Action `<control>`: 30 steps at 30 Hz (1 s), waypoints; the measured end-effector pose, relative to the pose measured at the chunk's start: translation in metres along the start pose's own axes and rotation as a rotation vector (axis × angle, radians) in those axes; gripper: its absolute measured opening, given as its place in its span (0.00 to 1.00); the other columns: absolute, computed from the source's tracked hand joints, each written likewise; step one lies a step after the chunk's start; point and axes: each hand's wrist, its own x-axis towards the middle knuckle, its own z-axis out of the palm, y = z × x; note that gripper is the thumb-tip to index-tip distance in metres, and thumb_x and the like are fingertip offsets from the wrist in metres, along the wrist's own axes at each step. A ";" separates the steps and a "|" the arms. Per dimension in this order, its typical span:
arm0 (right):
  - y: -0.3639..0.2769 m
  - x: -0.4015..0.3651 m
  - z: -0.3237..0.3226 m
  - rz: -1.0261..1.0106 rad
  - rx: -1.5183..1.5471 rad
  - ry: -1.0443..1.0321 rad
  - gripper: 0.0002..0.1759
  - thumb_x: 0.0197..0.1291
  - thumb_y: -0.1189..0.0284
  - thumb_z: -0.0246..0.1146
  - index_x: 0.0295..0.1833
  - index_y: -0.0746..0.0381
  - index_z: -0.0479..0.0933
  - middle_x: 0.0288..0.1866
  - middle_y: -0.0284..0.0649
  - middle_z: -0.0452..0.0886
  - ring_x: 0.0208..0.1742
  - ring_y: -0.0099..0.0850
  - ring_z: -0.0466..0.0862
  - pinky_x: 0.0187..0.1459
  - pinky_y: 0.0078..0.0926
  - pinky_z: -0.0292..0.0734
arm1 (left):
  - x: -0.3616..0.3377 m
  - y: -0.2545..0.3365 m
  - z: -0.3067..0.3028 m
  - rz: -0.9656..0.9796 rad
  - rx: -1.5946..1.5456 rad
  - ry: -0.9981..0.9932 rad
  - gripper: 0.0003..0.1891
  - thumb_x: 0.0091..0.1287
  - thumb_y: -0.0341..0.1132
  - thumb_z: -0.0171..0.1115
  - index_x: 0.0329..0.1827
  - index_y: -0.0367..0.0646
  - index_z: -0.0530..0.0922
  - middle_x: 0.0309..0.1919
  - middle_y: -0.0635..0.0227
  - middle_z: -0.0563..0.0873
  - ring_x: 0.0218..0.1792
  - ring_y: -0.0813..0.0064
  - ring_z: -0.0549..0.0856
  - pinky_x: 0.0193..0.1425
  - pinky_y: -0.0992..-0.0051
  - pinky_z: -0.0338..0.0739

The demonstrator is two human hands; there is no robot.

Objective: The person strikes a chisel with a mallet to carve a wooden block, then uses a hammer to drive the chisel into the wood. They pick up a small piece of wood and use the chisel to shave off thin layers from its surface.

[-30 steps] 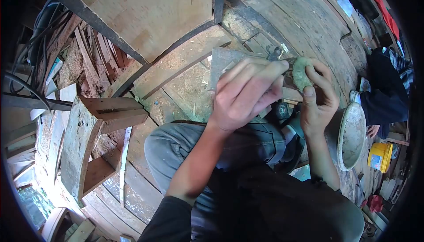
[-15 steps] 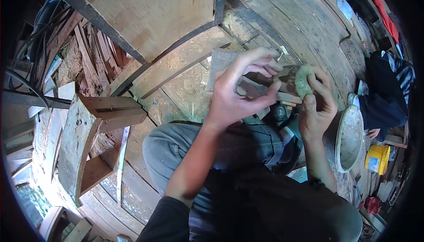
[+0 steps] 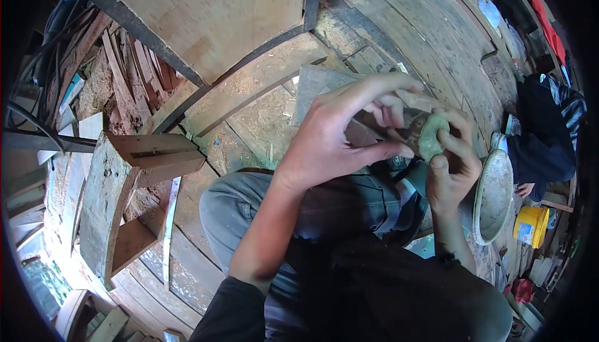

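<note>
My right hand (image 3: 454, 155) pinches a pale green, curved lump (image 3: 430, 136) between thumb and fingers, right of centre in the head view. Facing it is my left hand (image 3: 349, 124), its thumb stretched out and its fingers curved apart, with nothing held between them. The left fingertips are close to the lump's left side, near a dark, brownish piece that I cannot make out. Both hands are above my bent legs in grey trousers (image 3: 240, 202).
A wooden frame piece (image 3: 103, 202) stands at the left, beside wood scraps and black cables. A large panel (image 3: 212, 18) is at the top. On the right are a round basin (image 3: 493, 198), a yellow bucket (image 3: 532, 226) and a person in dark clothing (image 3: 536, 142).
My left hand has moved right, its thumb and fingers reaching closer to the lump. The lump and my right hand have shifted slightly down.
</note>
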 end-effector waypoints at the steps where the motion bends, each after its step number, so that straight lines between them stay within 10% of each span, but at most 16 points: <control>1: -0.002 -0.001 -0.001 0.010 -0.003 -0.017 0.19 0.61 0.64 0.74 0.51 0.65 0.85 0.61 0.53 0.78 0.65 0.47 0.78 0.66 0.47 0.72 | -0.001 0.002 -0.001 -0.017 0.007 -0.029 0.38 0.51 0.16 0.77 0.68 0.34 0.73 0.39 0.67 0.83 0.39 0.82 0.82 0.40 0.82 0.79; 30: -0.027 -0.008 -0.013 0.036 0.031 -0.256 0.14 0.57 0.69 0.76 0.46 0.64 0.85 0.59 0.56 0.79 0.61 0.47 0.81 0.59 0.42 0.80 | -0.002 0.020 -0.019 -0.140 -0.076 -0.181 0.51 0.45 0.22 0.82 0.75 0.31 0.64 0.43 0.64 0.89 0.43 0.78 0.87 0.51 0.76 0.80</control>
